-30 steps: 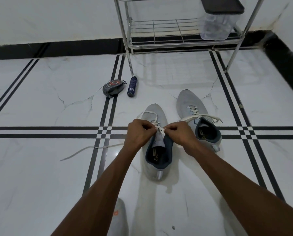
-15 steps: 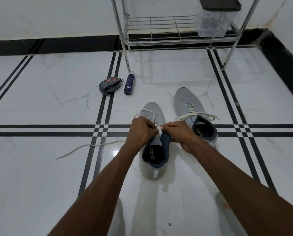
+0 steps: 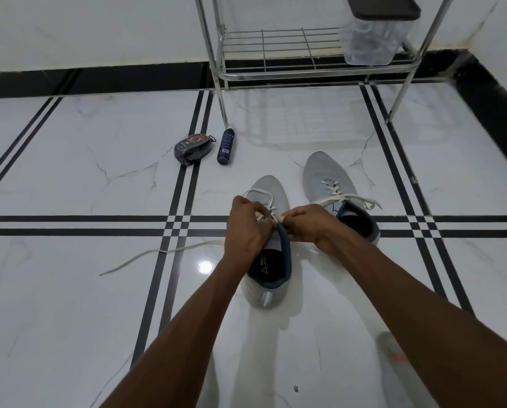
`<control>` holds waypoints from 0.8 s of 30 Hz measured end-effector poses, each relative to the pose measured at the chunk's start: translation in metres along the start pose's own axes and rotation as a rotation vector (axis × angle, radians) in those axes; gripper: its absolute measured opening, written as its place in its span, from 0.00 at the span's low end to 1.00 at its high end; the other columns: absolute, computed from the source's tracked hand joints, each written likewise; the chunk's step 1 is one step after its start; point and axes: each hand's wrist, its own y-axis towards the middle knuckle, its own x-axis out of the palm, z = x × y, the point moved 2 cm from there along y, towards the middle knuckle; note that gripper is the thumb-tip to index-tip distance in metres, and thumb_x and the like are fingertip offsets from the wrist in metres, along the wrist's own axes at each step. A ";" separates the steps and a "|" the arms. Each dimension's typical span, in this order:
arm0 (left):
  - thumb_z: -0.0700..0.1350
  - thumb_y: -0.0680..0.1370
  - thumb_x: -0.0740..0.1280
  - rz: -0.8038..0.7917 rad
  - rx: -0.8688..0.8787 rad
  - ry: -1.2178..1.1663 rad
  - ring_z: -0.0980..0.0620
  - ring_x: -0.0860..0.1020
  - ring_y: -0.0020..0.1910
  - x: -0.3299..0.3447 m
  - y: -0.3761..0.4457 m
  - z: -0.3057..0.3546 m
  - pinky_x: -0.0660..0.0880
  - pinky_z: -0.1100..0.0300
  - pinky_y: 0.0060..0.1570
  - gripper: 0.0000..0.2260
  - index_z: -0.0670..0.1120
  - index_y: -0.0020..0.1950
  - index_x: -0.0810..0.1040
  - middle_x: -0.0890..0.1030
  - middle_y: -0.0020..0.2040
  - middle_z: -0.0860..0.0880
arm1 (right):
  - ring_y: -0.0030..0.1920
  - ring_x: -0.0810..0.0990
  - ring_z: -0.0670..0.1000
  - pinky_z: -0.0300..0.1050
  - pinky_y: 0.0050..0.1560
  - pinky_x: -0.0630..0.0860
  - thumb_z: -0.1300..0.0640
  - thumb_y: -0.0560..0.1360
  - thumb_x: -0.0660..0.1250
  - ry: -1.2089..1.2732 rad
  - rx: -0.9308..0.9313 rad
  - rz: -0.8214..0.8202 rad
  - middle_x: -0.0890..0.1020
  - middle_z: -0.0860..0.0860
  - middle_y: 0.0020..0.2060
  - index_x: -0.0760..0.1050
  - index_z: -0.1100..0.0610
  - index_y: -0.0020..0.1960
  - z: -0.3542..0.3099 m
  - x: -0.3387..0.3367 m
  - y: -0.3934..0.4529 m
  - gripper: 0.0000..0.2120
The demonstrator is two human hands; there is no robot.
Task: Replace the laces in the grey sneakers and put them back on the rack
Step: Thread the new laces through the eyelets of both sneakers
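My hands, left (image 3: 250,228) and right (image 3: 306,223), have drawn closer at frame centre, both pinching the lace (image 3: 271,212) over the near sneaker (image 3: 271,260), so I judge lacing nearly finished; rack (image 3: 305,69) waits upper right

Cool, even indoor light on a glossy floor (image 3: 69,319), sharp in the middle.
A small round glare spot (image 3: 205,266) shines beside the near sneaker (image 3: 271,295); soft pale reflections trail beneath both forearms. Floor lines bow toward the edges from the wide lens, and the rack (image 3: 305,72) leans outward.
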 end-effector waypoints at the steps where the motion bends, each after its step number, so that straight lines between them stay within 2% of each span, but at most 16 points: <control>1: 0.47 0.76 0.73 0.057 -0.032 -0.023 0.55 0.73 0.45 0.002 -0.004 -0.001 0.66 0.70 0.39 0.07 0.46 0.51 0.81 0.74 0.52 0.50 | 0.34 0.81 0.48 0.40 0.36 0.81 0.64 0.77 0.70 -0.030 -0.003 0.008 0.82 0.56 0.37 0.80 0.63 0.47 -0.001 0.002 0.001 0.02; 2: 0.51 0.77 0.71 0.084 -0.063 -0.029 0.54 0.74 0.44 0.004 -0.007 -0.002 0.66 0.67 0.39 0.09 0.47 0.50 0.79 0.75 0.50 0.51 | 0.33 0.80 0.48 0.40 0.35 0.81 0.64 0.78 0.69 -0.069 -0.010 0.020 0.82 0.56 0.36 0.80 0.62 0.46 -0.002 0.004 0.002 0.03; 4: 0.58 0.79 0.66 0.007 -0.114 0.000 0.52 0.77 0.39 0.010 -0.011 -0.003 0.68 0.60 0.38 0.14 0.49 0.41 0.78 0.79 0.40 0.52 | 0.33 0.79 0.50 0.40 0.34 0.80 0.66 0.78 0.64 -0.167 -0.035 0.017 0.80 0.59 0.37 0.79 0.64 0.45 -0.007 0.005 0.002 0.06; 5: 0.59 0.79 0.64 -0.060 -0.129 0.000 0.51 0.78 0.36 0.012 -0.012 -0.003 0.69 0.59 0.37 0.17 0.50 0.36 0.77 0.79 0.35 0.52 | 0.35 0.80 0.52 0.42 0.36 0.81 0.67 0.78 0.62 -0.222 -0.052 -0.006 0.80 0.60 0.37 0.80 0.66 0.46 -0.011 0.004 0.001 0.08; 7: 0.58 0.77 0.65 -0.130 -0.143 -0.006 0.51 0.79 0.36 0.013 -0.011 -0.004 0.73 0.59 0.37 0.16 0.50 0.36 0.81 0.81 0.33 0.51 | 0.38 0.83 0.56 0.49 0.41 0.83 0.69 0.78 0.61 -0.290 -0.095 0.009 0.82 0.61 0.37 0.78 0.69 0.43 -0.022 -0.005 -0.002 0.09; 8: 0.56 0.76 0.66 -0.132 -0.150 -0.012 0.51 0.80 0.36 0.013 -0.010 -0.005 0.75 0.59 0.38 0.14 0.50 0.38 0.83 0.82 0.34 0.51 | 0.39 0.84 0.58 0.52 0.42 0.83 0.69 0.78 0.60 -0.303 -0.148 0.110 0.83 0.62 0.38 0.76 0.67 0.41 -0.029 -0.016 -0.002 0.09; 9: 0.55 0.75 0.67 -0.125 -0.159 -0.027 0.51 0.81 0.36 0.012 -0.010 -0.006 0.76 0.59 0.38 0.12 0.50 0.39 0.84 0.83 0.34 0.51 | 0.39 0.84 0.59 0.53 0.42 0.83 0.68 0.79 0.59 -0.318 -0.227 0.306 0.83 0.63 0.41 0.74 0.66 0.41 -0.038 -0.030 -0.003 0.10; 11: 0.53 0.76 0.67 -0.094 -0.170 -0.057 0.51 0.80 0.34 0.011 -0.012 -0.007 0.74 0.60 0.37 0.13 0.48 0.37 0.83 0.82 0.32 0.50 | 0.46 0.81 0.55 0.47 0.46 0.79 0.68 0.80 0.59 -0.312 -0.460 0.740 0.79 0.61 0.52 0.74 0.65 0.50 -0.056 -0.060 -0.010 0.05; 12: 0.53 0.76 0.67 -0.077 -0.173 -0.063 0.51 0.79 0.33 0.011 -0.014 -0.009 0.72 0.60 0.36 0.13 0.48 0.36 0.83 0.81 0.31 0.51 | 0.52 0.78 0.53 0.46 0.52 0.77 0.67 0.79 0.60 -0.349 -0.547 0.809 0.76 0.59 0.58 0.73 0.63 0.57 -0.059 -0.068 -0.008 0.08; 13: 0.53 0.76 0.67 -0.064 -0.173 -0.072 0.52 0.78 0.32 0.012 -0.015 -0.009 0.71 0.60 0.36 0.13 0.48 0.35 0.82 0.80 0.30 0.51 | 0.58 0.75 0.52 0.47 0.59 0.74 0.66 0.79 0.62 -0.422 -0.596 0.738 0.73 0.56 0.62 0.73 0.60 0.63 -0.060 -0.069 -0.004 0.13; 15: 0.55 0.75 0.67 -0.050 -0.167 -0.071 0.53 0.79 0.34 0.013 -0.016 -0.008 0.72 0.60 0.36 0.13 0.49 0.36 0.83 0.81 0.31 0.52 | 0.66 0.71 0.55 0.51 0.68 0.67 0.58 0.78 0.68 -0.778 -0.548 0.425 0.75 0.53 0.65 0.75 0.54 0.67 -0.050 -0.051 0.009 0.17; 17: 0.58 0.75 0.68 -0.031 -0.148 -0.038 0.55 0.80 0.37 0.013 -0.018 -0.006 0.72 0.61 0.36 0.14 0.50 0.38 0.83 0.82 0.34 0.53 | 0.62 0.77 0.57 0.50 0.64 0.71 0.49 0.75 0.71 -1.057 -0.449 0.172 0.82 0.53 0.58 0.83 0.52 0.58 -0.029 -0.020 0.014 0.13; 19: 0.59 0.76 0.69 0.014 -0.124 -0.016 0.56 0.79 0.38 0.013 -0.021 -0.004 0.73 0.60 0.38 0.14 0.50 0.40 0.84 0.83 0.37 0.54 | 0.49 0.84 0.56 0.48 0.53 0.79 0.50 0.75 0.70 -1.099 -0.409 0.097 0.86 0.54 0.45 0.86 0.54 0.48 -0.017 -0.001 0.009 0.10; 20: 0.57 0.76 0.69 0.035 -0.121 -0.017 0.55 0.79 0.39 0.012 -0.022 -0.004 0.74 0.60 0.40 0.13 0.49 0.41 0.84 0.83 0.38 0.53 | 0.46 0.84 0.56 0.48 0.50 0.80 0.53 0.76 0.69 -1.091 -0.426 0.138 0.86 0.54 0.43 0.86 0.56 0.47 -0.018 0.000 0.007 0.08; 21: 0.56 0.75 0.70 0.043 -0.126 -0.025 0.55 0.79 0.39 0.012 -0.023 -0.004 0.75 0.60 0.40 0.11 0.49 0.42 0.85 0.83 0.39 0.53 | 0.45 0.84 0.56 0.49 0.49 0.80 0.56 0.77 0.68 -1.033 -0.457 0.252 0.85 0.54 0.44 0.85 0.56 0.48 -0.023 -0.005 0.004 0.08; 24: 0.53 0.74 0.70 0.021 -0.146 -0.057 0.54 0.80 0.39 0.013 -0.023 -0.007 0.76 0.59 0.40 0.09 0.48 0.41 0.84 0.83 0.37 0.52 | 0.47 0.82 0.53 0.48 0.49 0.78 0.57 0.80 0.63 -0.590 -0.549 0.853 0.81 0.51 0.52 0.82 0.56 0.51 -0.052 -0.045 -0.010 0.09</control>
